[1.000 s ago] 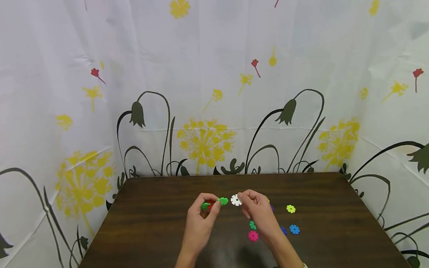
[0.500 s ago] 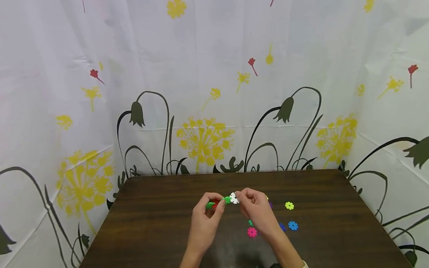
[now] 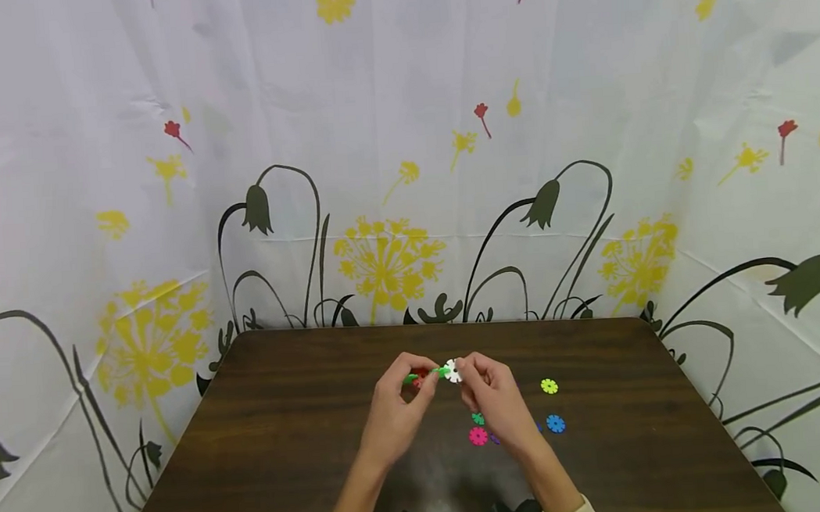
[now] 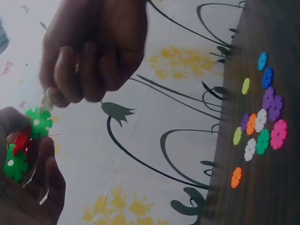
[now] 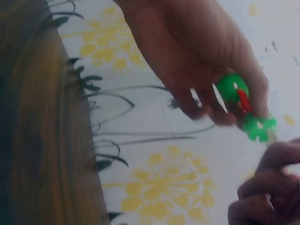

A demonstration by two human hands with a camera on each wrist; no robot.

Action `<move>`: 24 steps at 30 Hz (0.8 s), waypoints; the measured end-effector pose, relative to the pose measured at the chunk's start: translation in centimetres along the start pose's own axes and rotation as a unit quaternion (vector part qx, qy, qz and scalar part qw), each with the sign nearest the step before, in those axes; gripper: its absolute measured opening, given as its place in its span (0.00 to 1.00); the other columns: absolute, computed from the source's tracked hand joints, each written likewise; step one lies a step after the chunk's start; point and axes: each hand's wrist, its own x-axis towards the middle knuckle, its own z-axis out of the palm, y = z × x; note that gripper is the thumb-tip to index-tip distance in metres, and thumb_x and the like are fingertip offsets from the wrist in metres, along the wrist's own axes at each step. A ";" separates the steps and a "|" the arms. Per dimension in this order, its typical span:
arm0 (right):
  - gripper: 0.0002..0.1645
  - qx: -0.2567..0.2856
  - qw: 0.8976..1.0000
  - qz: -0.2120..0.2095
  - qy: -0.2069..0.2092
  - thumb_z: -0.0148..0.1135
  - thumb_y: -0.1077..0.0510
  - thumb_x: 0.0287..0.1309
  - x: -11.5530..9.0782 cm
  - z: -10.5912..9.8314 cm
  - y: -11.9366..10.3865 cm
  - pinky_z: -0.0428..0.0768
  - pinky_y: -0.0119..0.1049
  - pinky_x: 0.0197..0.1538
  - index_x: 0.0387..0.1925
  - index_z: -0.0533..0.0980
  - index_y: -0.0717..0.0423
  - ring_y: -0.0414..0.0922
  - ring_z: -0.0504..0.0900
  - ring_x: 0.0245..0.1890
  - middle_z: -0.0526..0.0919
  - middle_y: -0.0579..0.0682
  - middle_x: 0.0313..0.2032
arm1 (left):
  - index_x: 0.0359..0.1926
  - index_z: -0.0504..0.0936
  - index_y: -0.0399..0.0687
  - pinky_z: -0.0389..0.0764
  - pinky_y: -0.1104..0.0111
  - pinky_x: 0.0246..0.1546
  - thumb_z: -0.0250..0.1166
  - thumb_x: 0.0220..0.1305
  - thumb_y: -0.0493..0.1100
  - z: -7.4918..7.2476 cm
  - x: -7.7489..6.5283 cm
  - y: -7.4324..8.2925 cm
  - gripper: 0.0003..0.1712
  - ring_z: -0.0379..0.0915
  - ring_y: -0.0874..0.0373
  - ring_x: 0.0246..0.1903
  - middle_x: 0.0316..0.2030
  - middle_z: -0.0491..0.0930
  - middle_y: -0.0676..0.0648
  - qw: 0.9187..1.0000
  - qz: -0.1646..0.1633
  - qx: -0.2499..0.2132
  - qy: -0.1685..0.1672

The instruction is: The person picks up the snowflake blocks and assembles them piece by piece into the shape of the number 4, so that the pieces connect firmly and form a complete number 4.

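My left hand (image 3: 397, 417) pinches a short chain of notched plastic flower discs between thumb and fingers. In the left wrist view the chain shows a green disc (image 4: 40, 123), a red disc (image 4: 21, 142) set crosswise, and another green disc (image 4: 16, 161). A white disc (image 3: 452, 371) is pinched by my right hand (image 3: 495, 403), its fingers curled. The white disc meets the edge of the chain's end green disc (image 5: 260, 127); how far their slots overlap cannot be told. Both hands are raised above the table, and fingers hide part of the chain.
On the dark wooden table (image 3: 287, 436) lie several loose discs, among them a yellow (image 3: 549, 386), a blue (image 3: 556, 423), a pink (image 3: 478, 437) and an orange one (image 4: 236, 177). A flower-printed curtain (image 3: 374, 133) hangs behind the table.
My left hand has moved right with the chain, bringing its end green disc from apart to against the white disc. That green disc now appears more edge-on. The right hand has stayed nearly in place.
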 end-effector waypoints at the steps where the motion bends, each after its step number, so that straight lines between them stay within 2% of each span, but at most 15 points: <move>1: 0.28 -0.006 1.000 0.000 -0.007 0.49 0.44 0.86 0.1 -0.5 0.3 0.64 0.32 0.21 0.36 0.75 0.64 0.41 0.63 0.17 0.68 0.51 0.17 | 0.48 0.86 0.60 0.83 0.68 0.33 0.69 0.77 0.45 0.0 0.2 -0.1 0.03 0.77 0.62 0.35 0.41 0.82 0.55 1.000 -0.004 0.000 -0.004; 4: 0.32 -0.050 0.998 0.008 -0.027 0.43 0.43 0.88 0.3 -2.2 2.1 0.66 0.33 0.22 0.37 0.77 0.64 0.41 0.65 0.18 0.71 0.54 0.20 | 0.48 0.88 0.59 0.83 0.67 0.36 0.70 0.76 0.47 -0.2 0.7 -0.4 0.03 0.78 0.60 0.34 0.40 0.84 0.54 1.000 -0.019 -0.012 -0.001; 6: 0.29 -0.121 0.991 0.029 -0.041 0.45 0.43 0.87 0.3 -3.3 3.8 0.68 0.34 0.24 0.37 0.79 0.59 0.39 0.67 0.19 0.73 0.52 0.21 | 0.48 0.88 0.59 0.83 0.69 0.38 0.70 0.76 0.47 -0.5 0.8 -0.6 0.04 0.79 0.59 0.35 0.40 0.84 0.54 0.999 -0.035 -0.019 0.006; 7: 0.26 -0.165 0.984 0.040 -0.050 0.49 0.44 0.86 0.2 -3.7 4.7 0.70 0.32 0.25 0.38 0.81 0.57 0.38 0.68 0.20 0.75 0.51 0.22 | 0.47 0.88 0.59 0.82 0.70 0.38 0.71 0.75 0.47 -0.6 0.9 -0.7 0.04 0.79 0.58 0.35 0.40 0.84 0.53 0.999 -0.041 -0.024 0.010; 8: 0.21 -0.211 0.974 0.051 -0.064 0.53 0.45 0.84 0.0 -4.0 5.7 0.71 0.33 0.27 0.39 0.82 0.55 0.37 0.70 0.21 0.76 0.49 0.23 | 0.47 0.88 0.59 0.81 0.70 0.38 0.71 0.75 0.46 -0.8 0.9 -0.8 0.04 0.78 0.57 0.35 0.40 0.84 0.53 0.998 -0.048 -0.029 0.013; 10: 0.13 -0.298 0.947 0.065 -0.100 0.62 0.48 0.79 -0.4 -4.4 7.5 0.73 0.34 0.29 0.44 0.84 0.52 0.36 0.73 0.23 0.79 0.44 0.25 | 0.48 0.88 0.58 0.80 0.71 0.37 0.71 0.75 0.46 -1.1 0.8 -0.9 0.04 0.78 0.56 0.35 0.41 0.84 0.51 0.997 -0.059 -0.037 0.015; 12: 0.10 -0.358 0.921 0.071 -0.133 0.68 0.49 0.74 -0.7 -4.4 8.9 0.74 0.35 0.28 0.49 0.85 0.48 0.37 0.75 0.25 0.81 0.42 0.27 | 0.48 0.88 0.56 0.78 0.72 0.36 0.70 0.75 0.46 -1.3 0.8 -0.9 0.04 0.77 0.56 0.35 0.42 0.85 0.49 0.996 -0.069 -0.046 0.017; 14: 0.13 -0.394 0.903 0.074 -0.153 0.72 0.49 0.70 -0.9 -4.2 10.1 0.74 0.38 0.29 0.53 0.85 0.45 0.38 0.76 0.27 0.82 0.40 0.29 | 0.49 0.87 0.55 0.76 0.72 0.34 0.70 0.76 0.45 -1.5 0.7 -0.9 0.05 0.76 0.57 0.35 0.42 0.84 0.46 0.996 -0.077 -0.053 0.017; 16: 0.16 -0.417 0.892 0.079 -0.153 0.74 0.48 0.67 -1.1 -4.0 11.0 0.74 0.40 0.31 0.54 0.84 0.43 0.40 0.76 0.29 0.81 0.40 0.30 | 0.49 0.86 0.54 0.75 0.72 0.34 0.69 0.77 0.46 -1.6 0.7 -0.8 0.05 0.75 0.58 0.35 0.43 0.84 0.43 0.995 -0.083 -0.056 0.015; 18: 0.16 -0.430 0.887 0.085 -0.148 0.75 0.48 0.65 -1.1 -3.9 11.6 0.74 0.41 0.33 0.53 0.84 0.42 0.40 0.75 0.31 0.80 0.39 0.31 | 0.49 0.86 0.54 0.75 0.72 0.34 0.68 0.77 0.46 -1.6 0.6 -0.8 0.05 0.75 0.58 0.35 0.43 0.84 0.43 0.994 -0.090 -0.055 0.011; 20: 0.14 -0.429 0.888 0.086 -0.144 0.76 0.49 0.64 -1.1 -3.9 12.1 0.74 0.40 0.34 0.48 0.83 0.45 0.41 0.75 0.32 0.79 0.40 0.31 | 0.50 0.86 0.55 0.74 0.72 0.34 0.68 0.77 0.47 -1.5 0.5 -0.9 0.05 0.75 0.58 0.35 0.43 0.84 0.44 0.994 -0.095 -0.054 0.007; 24: 0.11 -0.391 0.904 0.082 -0.150 0.76 0.53 0.64 -0.9 -4.3 12.3 0.72 0.37 0.33 0.39 0.79 0.49 0.39 0.74 0.28 0.78 0.42 0.28 | 0.50 0.86 0.56 0.73 0.72 0.34 0.68 0.78 0.47 -1.4 0.3 -1.1 0.05 0.74 0.57 0.35 0.43 0.83 0.44 0.994 -0.099 -0.049 0.004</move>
